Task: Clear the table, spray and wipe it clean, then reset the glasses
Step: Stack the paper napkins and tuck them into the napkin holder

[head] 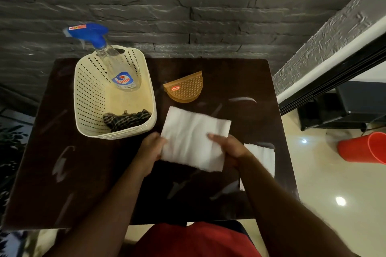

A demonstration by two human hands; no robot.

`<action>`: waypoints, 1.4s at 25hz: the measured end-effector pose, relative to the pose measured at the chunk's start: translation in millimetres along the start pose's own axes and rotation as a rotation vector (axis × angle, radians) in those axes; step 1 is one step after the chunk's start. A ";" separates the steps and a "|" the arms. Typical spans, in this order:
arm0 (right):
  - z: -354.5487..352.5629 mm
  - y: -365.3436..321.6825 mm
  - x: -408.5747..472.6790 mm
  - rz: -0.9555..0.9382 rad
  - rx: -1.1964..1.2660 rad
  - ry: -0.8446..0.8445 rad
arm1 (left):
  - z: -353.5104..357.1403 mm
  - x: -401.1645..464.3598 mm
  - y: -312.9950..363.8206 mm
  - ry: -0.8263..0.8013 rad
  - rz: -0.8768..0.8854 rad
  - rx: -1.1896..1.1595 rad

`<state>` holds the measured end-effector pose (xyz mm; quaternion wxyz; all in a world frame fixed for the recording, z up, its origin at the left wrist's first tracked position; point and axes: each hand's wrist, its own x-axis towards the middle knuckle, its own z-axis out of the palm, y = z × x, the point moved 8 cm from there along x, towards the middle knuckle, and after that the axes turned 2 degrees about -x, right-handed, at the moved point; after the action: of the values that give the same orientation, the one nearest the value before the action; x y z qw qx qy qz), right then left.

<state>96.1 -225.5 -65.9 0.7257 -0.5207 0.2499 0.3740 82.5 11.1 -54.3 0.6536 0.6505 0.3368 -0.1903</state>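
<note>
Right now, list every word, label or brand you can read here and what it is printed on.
"Colin": on the blue and red label of the spray bottle standing in the cream basket.
Red sticker on the bottle's blue trigger head: too blurred to read.
Red label on the brown napkin holder: too small to read.

One head-worn wide-angle view looks steeply down, close over the dark table, facing the stone wall.
</note>
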 end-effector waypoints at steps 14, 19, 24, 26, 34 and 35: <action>-37.9 25.7 3.2 0.015 -0.523 0.449 | -9.6 27.8 -49.6 0.124 0.040 0.762; -49.1 -0.8 6.2 -0.140 -0.522 0.555 | -11.0 25.9 -56.2 0.102 0.135 0.488; -36.3 -17.2 -13.1 -0.272 -1.152 0.821 | -23.4 1.4 -32.3 0.416 0.423 0.657; -6.4 -11.5 -18.7 -0.412 -1.428 0.757 | 3.4 -9.4 -15.0 0.336 0.643 0.874; 17.1 48.5 -2.4 -0.248 -1.737 0.278 | 53.3 -15.8 -49.8 -0.002 0.768 1.387; 15.5 44.8 -3.6 -0.251 -1.714 0.263 | 51.1 -14.5 -48.5 -0.015 0.756 1.393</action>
<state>57.6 -203.9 -83.6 0.0854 -0.9493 -0.0948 0.2875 48.8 -45.6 -83.1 0.1188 0.9789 -0.1081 -0.1266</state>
